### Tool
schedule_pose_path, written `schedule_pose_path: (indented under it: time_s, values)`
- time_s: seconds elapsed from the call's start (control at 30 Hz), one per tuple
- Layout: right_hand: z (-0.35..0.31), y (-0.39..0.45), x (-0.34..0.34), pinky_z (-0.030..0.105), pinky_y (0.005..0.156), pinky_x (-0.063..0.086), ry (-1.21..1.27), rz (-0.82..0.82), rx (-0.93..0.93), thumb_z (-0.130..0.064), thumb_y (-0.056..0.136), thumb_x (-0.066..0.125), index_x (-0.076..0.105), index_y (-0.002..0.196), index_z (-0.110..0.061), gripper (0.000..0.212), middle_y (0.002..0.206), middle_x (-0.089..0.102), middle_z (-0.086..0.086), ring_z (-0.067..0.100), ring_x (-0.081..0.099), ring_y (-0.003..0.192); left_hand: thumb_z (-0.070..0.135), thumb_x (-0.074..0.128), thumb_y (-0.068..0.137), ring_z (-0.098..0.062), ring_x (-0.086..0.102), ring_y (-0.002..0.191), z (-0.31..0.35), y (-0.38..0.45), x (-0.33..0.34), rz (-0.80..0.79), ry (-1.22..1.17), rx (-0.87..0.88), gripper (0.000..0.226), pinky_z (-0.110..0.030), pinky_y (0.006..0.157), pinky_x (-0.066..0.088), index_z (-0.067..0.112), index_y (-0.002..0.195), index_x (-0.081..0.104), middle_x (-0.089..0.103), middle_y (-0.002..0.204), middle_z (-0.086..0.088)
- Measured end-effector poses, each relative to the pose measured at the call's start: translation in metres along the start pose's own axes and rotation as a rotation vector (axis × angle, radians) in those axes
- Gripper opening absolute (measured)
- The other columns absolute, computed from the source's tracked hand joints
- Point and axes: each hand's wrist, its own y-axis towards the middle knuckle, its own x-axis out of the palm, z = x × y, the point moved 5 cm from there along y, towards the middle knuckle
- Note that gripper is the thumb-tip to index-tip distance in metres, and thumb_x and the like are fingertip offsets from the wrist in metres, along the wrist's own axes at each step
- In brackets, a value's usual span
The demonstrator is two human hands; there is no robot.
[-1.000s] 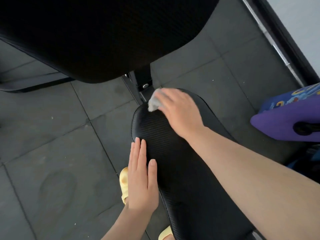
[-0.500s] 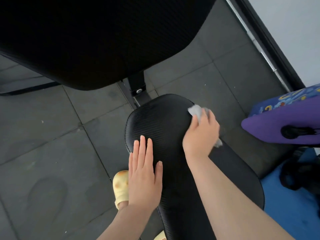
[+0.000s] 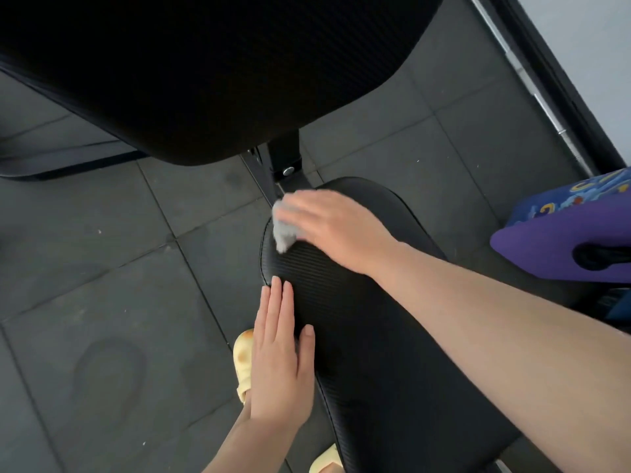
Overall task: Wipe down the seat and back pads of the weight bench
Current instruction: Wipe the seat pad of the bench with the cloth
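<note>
The black ribbed seat pad (image 3: 368, 336) runs from the centre to the bottom of the view. The black back pad (image 3: 211, 70) fills the top. My right hand (image 3: 334, 227) presses a small grey cloth (image 3: 283, 230) onto the far left corner of the seat pad; most of the cloth is hidden under the fingers. My left hand (image 3: 280, 356) lies flat with straight fingers on the seat pad's left edge, nearer to me.
The bench's black hinge bracket with a bolt (image 3: 288, 165) joins the two pads. Dark floor tiles (image 3: 102, 268) surround the bench. A purple and blue object (image 3: 563, 240) sits at right. A barbell (image 3: 532, 87) lies along the wall. Yellow sandals (image 3: 243, 363) show below.
My right hand swept the cloth from the seat pad's far right side back across to its far left corner. My left hand stayed flat on the left edge.
</note>
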Motion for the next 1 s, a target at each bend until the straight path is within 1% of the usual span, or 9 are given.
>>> schedule_pose_path:
  time_s: [0.1,0.3,0.37,0.47,0.57,0.7,0.77,0.87,1.0]
  values:
    - [-0.006,0.004,-0.002,0.038,0.106,0.039,0.007,0.219,0.3,-0.016,0.092,0.055,0.06,0.123,-0.005,0.033,0.124,0.059,0.009,0.025,0.053,0.119,0.041,0.024,0.094,0.0,-0.007,0.145,0.0,0.001,0.002,0.027,0.017,-0.014,0.061,-0.012,0.115,-0.004,0.027,0.15,0.008,-0.001,0.158,0.018]
    - [-0.035,-0.007,0.003,0.038,0.104,0.042,0.05,-0.005,-0.131,-0.013,0.092,0.055,0.061,0.118,-0.019,0.027,0.128,0.058,0.002,0.019,0.052,0.121,0.042,0.021,0.094,-0.002,-0.012,0.145,0.005,-0.001,0.015,0.057,0.062,-0.072,0.062,-0.026,0.119,0.004,0.027,0.15,-0.001,-0.012,0.156,0.021]
    - [-0.005,0.004,-0.009,0.04,0.096,0.044,0.103,0.021,0.029,-0.018,0.094,0.054,0.062,0.096,-0.029,0.014,0.112,0.061,-0.005,0.014,0.055,0.109,0.04,0.023,0.095,-0.002,-0.012,0.145,0.006,-0.001,0.017,0.063,0.079,-0.092,0.062,-0.03,0.119,0.011,0.026,0.15,-0.001,-0.01,0.157,0.019]
    - [0.017,-0.003,-0.012,0.038,0.106,0.039,0.069,0.194,0.344,-0.014,0.095,0.051,0.063,0.122,-0.01,0.03,0.13,0.057,0.01,0.024,0.051,0.121,0.039,0.026,0.096,-0.002,-0.013,0.145,0.004,0.0,0.016,0.057,0.096,-0.087,0.063,-0.028,0.119,0.006,0.026,0.15,-0.002,-0.009,0.158,0.016]
    - [-0.019,-0.035,-0.002,0.033,0.109,0.035,0.119,0.144,0.16,-0.016,0.095,0.049,0.058,0.128,-0.003,0.037,0.134,0.053,0.013,0.025,0.047,0.125,0.04,0.026,0.095,-0.006,-0.01,0.146,0.003,0.005,0.013,0.038,0.12,-0.015,0.063,-0.024,0.119,-0.001,0.023,0.151,0.002,-0.005,0.159,0.011]
    - [-0.011,-0.048,-0.007,0.035,0.106,0.038,0.03,-0.021,-0.082,-0.018,0.095,0.053,0.053,0.133,-0.016,0.038,0.135,0.053,0.001,0.017,0.047,0.125,0.039,0.026,0.096,-0.006,-0.011,0.146,0.002,0.016,0.01,0.043,0.163,-0.001,0.062,-0.029,0.119,0.003,0.022,0.151,0.004,-0.003,0.16,0.009]
    - [0.023,-0.038,-0.016,0.036,0.103,0.04,0.074,0.062,0.141,-0.027,0.097,0.049,0.055,0.129,-0.024,0.032,0.13,0.055,-0.004,0.013,0.05,0.12,0.034,0.03,0.099,-0.005,-0.013,0.145,0.005,0.019,0.013,0.055,0.163,-0.01,0.06,-0.032,0.12,0.004,0.021,0.151,0.003,-0.006,0.159,0.01]
    - [0.033,-0.027,-0.02,0.039,0.097,0.043,-0.033,0.295,0.583,-0.018,0.093,0.052,0.059,0.125,-0.013,0.033,0.128,0.056,0.006,0.024,0.051,0.115,0.029,0.028,0.1,-0.005,-0.016,0.145,0.011,0.02,0.021,0.103,0.129,-0.093,0.059,-0.038,0.121,0.012,0.02,0.151,0.0,-0.009,0.159,0.011]
    - [-0.025,-0.011,0.006,0.038,0.102,0.043,0.047,0.145,0.212,-0.018,0.09,0.056,0.059,0.125,-0.009,0.037,0.13,0.056,0.008,0.024,0.05,0.121,0.035,0.019,0.096,-0.009,-0.018,0.145,0.02,0.021,0.032,0.168,0.164,-0.147,0.062,-0.034,0.121,-0.001,0.014,0.151,-0.001,-0.009,0.159,0.004]
